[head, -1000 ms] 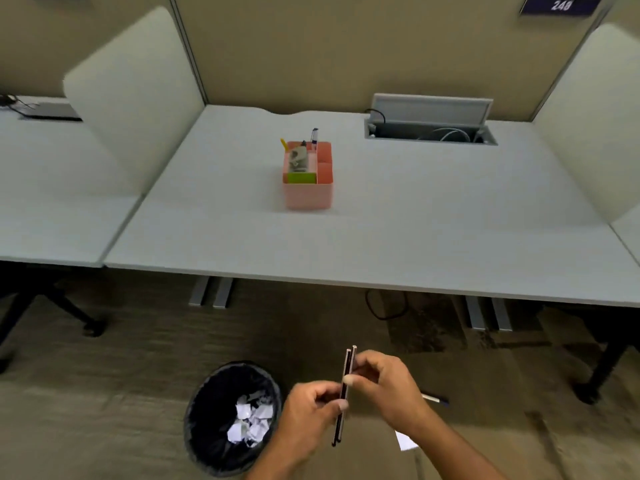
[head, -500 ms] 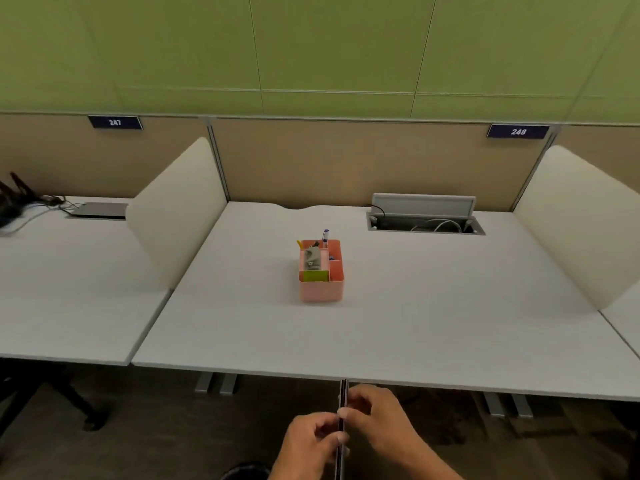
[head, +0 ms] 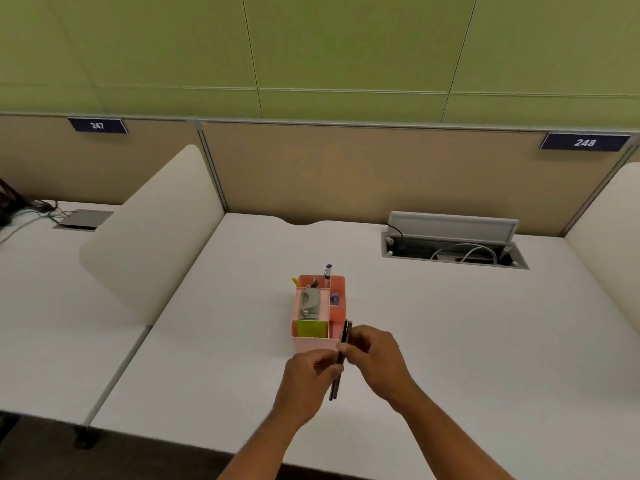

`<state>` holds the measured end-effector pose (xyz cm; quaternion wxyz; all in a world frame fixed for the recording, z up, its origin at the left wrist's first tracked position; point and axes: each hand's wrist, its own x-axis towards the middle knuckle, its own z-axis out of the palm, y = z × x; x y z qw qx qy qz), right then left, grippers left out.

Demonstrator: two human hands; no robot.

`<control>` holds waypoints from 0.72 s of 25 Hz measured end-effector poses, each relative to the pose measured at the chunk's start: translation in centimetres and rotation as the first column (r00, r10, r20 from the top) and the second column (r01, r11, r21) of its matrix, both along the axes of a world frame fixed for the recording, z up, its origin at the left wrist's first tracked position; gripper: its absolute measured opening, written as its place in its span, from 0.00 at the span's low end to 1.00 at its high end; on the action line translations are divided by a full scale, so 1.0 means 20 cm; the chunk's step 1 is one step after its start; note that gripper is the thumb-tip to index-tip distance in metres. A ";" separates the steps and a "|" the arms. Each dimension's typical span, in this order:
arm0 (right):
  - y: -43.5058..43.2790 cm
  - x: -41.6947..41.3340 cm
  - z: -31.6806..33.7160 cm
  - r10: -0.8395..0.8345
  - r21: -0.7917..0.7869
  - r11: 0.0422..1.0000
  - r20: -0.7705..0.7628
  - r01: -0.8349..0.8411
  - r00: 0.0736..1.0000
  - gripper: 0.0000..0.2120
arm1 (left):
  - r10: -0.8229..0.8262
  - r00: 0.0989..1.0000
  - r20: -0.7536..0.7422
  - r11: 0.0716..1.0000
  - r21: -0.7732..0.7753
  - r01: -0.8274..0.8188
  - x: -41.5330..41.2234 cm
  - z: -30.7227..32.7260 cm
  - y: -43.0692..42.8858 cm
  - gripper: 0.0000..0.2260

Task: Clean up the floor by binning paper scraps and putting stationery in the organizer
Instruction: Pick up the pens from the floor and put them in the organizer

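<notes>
A pink organizer stands in the middle of the white desk. It holds a grey stapler, a green pad, a blue-capped pen and a yellow pen. My left hand and my right hand both grip two thin dark pens, held nearly upright together. The pens' upper ends sit just at the organizer's front right corner. The bin and the floor scraps are out of view.
An open cable hatch with wires lies at the back right of the desk. White curved dividers flank the desk. The neighbouring desk on the left carries cables. A strip of dark floor shows below the front edge.
The view has risen from the floor and the bin to the desk. Both hands have carried the two pens up and forward, from below the desk edge to the organizer's front.
</notes>
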<state>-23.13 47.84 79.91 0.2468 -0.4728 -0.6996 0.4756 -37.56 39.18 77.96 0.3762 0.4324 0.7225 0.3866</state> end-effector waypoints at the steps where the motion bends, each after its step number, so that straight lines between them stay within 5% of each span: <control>1: 0.14 -0.03 0.02 -0.026 0.010 1.000 -0.021 0.026 0.999 0.02 | 0.057 0.997 -0.044 0.998 0.034 -0.056 -0.03 0.02 0.12 0.09; 9: 0.72 -0.20 -0.10 -0.215 0.046 0.976 -0.007 0.215 0.977 0.05 | 0.301 0.913 -0.274 0.952 0.042 -0.302 -0.20 -0.08 0.48 0.20; 18: 0.68 -0.26 -0.42 -0.097 -0.072 0.991 0.148 0.109 0.984 0.03 | 0.130 0.869 -0.478 0.965 -0.140 -0.221 -0.28 -0.30 0.47 0.25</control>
